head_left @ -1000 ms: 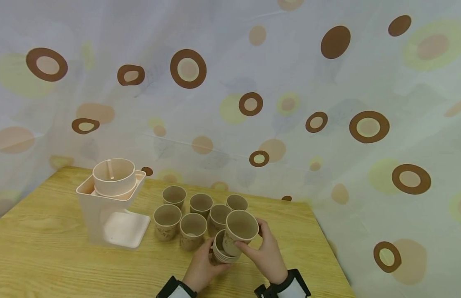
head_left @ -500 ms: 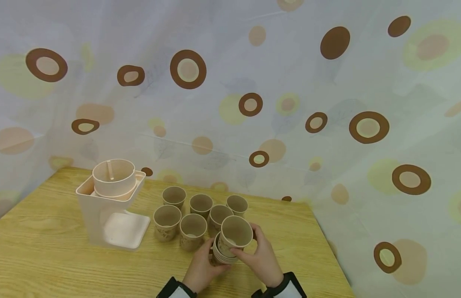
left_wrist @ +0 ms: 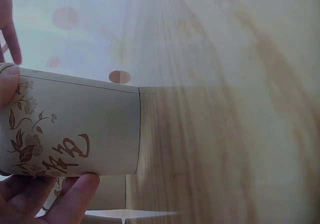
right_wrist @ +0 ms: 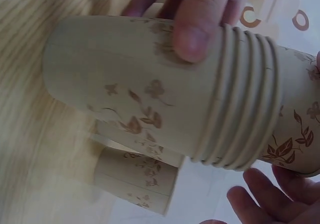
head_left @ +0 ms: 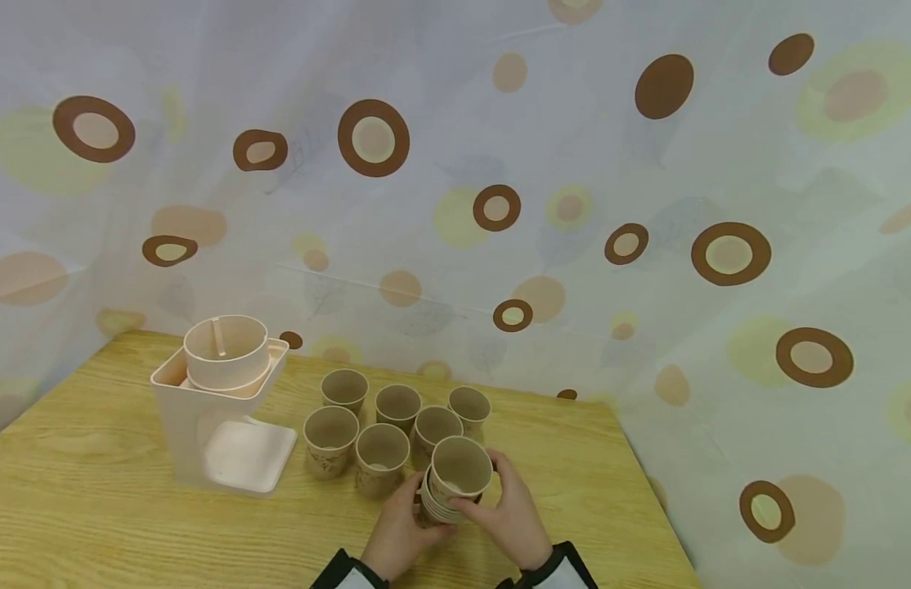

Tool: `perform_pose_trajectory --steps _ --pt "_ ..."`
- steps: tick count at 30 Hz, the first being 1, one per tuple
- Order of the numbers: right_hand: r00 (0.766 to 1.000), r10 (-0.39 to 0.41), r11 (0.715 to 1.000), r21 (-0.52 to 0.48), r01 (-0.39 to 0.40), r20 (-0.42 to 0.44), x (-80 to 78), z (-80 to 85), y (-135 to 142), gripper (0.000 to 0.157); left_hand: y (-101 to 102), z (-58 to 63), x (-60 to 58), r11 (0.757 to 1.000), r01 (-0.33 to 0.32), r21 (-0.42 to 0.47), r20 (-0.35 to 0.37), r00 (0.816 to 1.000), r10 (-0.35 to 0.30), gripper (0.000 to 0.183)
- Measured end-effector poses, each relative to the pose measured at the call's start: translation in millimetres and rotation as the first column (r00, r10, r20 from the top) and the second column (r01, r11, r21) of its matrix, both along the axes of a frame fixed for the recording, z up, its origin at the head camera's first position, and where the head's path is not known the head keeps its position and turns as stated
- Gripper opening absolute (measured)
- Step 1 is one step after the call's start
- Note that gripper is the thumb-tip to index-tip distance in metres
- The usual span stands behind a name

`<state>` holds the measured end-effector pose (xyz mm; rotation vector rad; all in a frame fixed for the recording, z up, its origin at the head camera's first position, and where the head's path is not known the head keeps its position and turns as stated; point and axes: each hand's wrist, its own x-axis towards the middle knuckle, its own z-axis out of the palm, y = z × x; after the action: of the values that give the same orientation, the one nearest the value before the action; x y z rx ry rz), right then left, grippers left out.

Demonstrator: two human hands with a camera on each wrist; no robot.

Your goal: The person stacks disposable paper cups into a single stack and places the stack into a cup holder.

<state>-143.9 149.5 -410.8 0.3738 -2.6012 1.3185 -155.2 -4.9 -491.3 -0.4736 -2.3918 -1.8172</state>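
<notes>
My left hand (head_left: 400, 528) grips a stack of nested beige paper cups (head_left: 441, 511) near the table's front, fingers and thumb round its side. Brown flowers are printed on the stack's wall, and several rims sit close together in the right wrist view. A single paper cup (head_left: 461, 466) is pinched in my right hand (head_left: 516, 515), thumb on the near side and fingers behind. Its base is inside the stack's mouth, as the right wrist view shows, while its upper part (right_wrist: 300, 104) stands out beyond the rims. In the left wrist view, the stack (left_wrist: 100, 119) has my fingertips (left_wrist: 86, 184) under its lower edge.
Several upright paper cups (head_left: 382, 458) stand grouped just behind and left of the stack. Further left is a pale plastic holder (head_left: 179, 433) with a round tub (head_left: 227, 360) on top and a flat foot. A patterned sheet (head_left: 426, 245) hangs behind the wooden table (head_left: 132, 523).
My right hand has moved the single cup down and to the left, deeper into the mouth of the stack. The left hand and its stack have stayed in place.
</notes>
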Motion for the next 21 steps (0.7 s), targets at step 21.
perform_pose_trajectory --steps 21 --pt "0.999 0.025 1.000 0.002 -0.025 0.031 -1.0 -28.0 4.1 0.065 1.2 -2.4 -0.8 1.000 -0.009 0.009 -0.008 1.000 0.009 0.072"
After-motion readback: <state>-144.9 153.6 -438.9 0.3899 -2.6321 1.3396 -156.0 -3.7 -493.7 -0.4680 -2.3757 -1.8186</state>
